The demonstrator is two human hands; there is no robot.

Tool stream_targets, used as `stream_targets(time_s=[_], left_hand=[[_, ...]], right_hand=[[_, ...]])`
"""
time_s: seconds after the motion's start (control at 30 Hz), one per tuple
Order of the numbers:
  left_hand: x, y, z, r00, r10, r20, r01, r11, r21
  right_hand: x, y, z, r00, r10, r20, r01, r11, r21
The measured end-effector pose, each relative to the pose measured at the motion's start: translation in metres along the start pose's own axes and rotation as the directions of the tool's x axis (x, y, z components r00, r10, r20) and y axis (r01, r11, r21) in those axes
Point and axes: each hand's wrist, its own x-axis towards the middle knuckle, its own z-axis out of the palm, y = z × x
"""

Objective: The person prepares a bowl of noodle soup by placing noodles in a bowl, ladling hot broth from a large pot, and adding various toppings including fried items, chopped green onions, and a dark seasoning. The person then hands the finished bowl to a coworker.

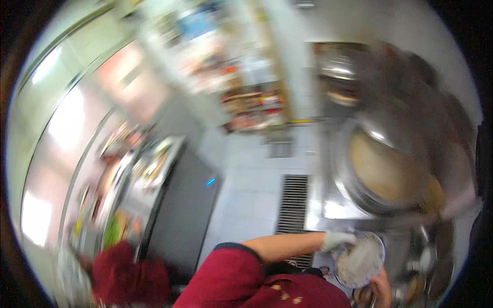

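Observation:
My left hand (337, 240), in a pale glove, grips the upper left rim of a round bowl (383, 252). At the lower right rim is my right hand (381, 287), its fingers curled against the bowl's side. Whitish contents (360, 261) fill the bowl; blur hides what they are. The bowl is held in front of my maroon shirt, beside the steel counter. Just beyond it stands a large round metal pot (358, 200) with a cloudy yellowish liquid inside.
Steel cookware (339, 69) stands farther along the steel counter (339, 208). A floor drain grate (294, 200) runs beside that counter. On the left, a grey cabinet (181, 204) adjoins a counter with food. Near it is a person in maroon (129, 273). Blurred goods (254, 104) are piled ahead.

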Motion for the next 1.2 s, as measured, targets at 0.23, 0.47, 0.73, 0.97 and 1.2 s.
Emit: stream_targets(time_s=[0.23, 0.47, 0.73, 0.97, 1.2], left_hand=[[-0.087, -0.061, 0.021, 0.999, 0.006, -0.051, -0.029, 0.879, -0.477], [-0.122, -0.111, 0.011, 0.861, 0.305, -0.408, -0.494, 0.693, -0.525], [-0.213, -0.049, 0.027, 0.766, 0.401, -0.502, -0.640, 0.546, -0.540], [-0.172, -0.020, 0.058, 0.745, 0.297, -0.598, -0.643, 0.560, -0.523], [-0.142, -0.014, 0.071, 0.761, 0.286, -0.582, -0.615, 0.604, -0.507]], right_hand=[[0.054, -0.050, 0.096, 0.964, 0.077, 0.256, -0.054, 0.994, -0.095], [0.006, -0.050, 0.229, 0.586, -0.207, 0.783, 0.651, -0.455, -0.607], [-0.013, 0.022, 0.213, 0.465, -0.302, 0.832, 0.803, -0.253, -0.540], [-0.004, 0.002, 0.159, 0.414, -0.484, 0.771, 0.816, -0.177, -0.550], [-0.013, 0.009, 0.147, 0.441, -0.563, 0.700, 0.764, -0.174, -0.621]])
